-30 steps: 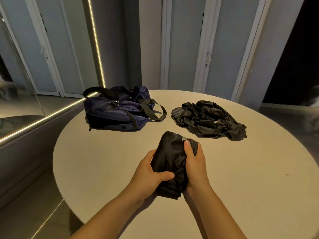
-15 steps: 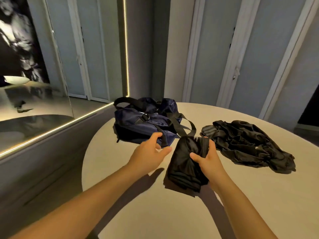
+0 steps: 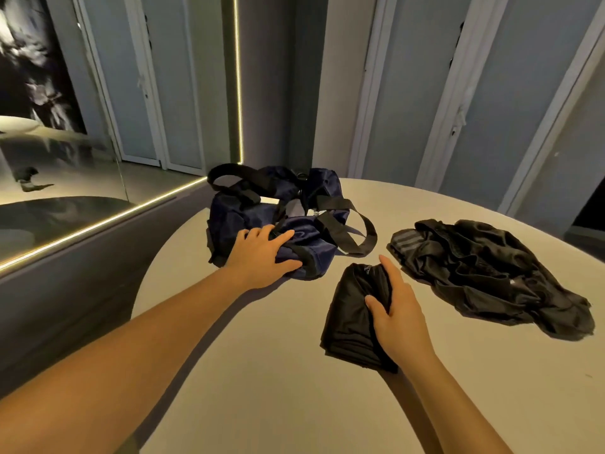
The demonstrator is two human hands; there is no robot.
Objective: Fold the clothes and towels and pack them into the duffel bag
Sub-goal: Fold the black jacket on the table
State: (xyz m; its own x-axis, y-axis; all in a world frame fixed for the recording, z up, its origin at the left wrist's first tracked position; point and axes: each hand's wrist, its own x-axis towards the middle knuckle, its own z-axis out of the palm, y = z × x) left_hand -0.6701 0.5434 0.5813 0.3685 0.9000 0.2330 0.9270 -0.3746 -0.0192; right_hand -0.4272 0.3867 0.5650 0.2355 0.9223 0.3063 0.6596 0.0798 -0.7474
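Duffel bag (image 3: 248, 221), folded garment (image 3: 350, 309) and crumpled clothes (image 3: 484, 273) share table (image 3: 294, 388).

No legible text or labels

A round beige table (image 3: 327, 404) stands before pale panelled doors (image 3: 415, 86), with a glowing light strip (image 3: 238, 77) on the wall beside a dark picture (image 3: 29, 60).

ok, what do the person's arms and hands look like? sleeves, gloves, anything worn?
Left hand and right hand are ungloved, with no rings, watch or wristband visible. Left forearm and right forearm are bare to the frame edge; no sleeve shows.
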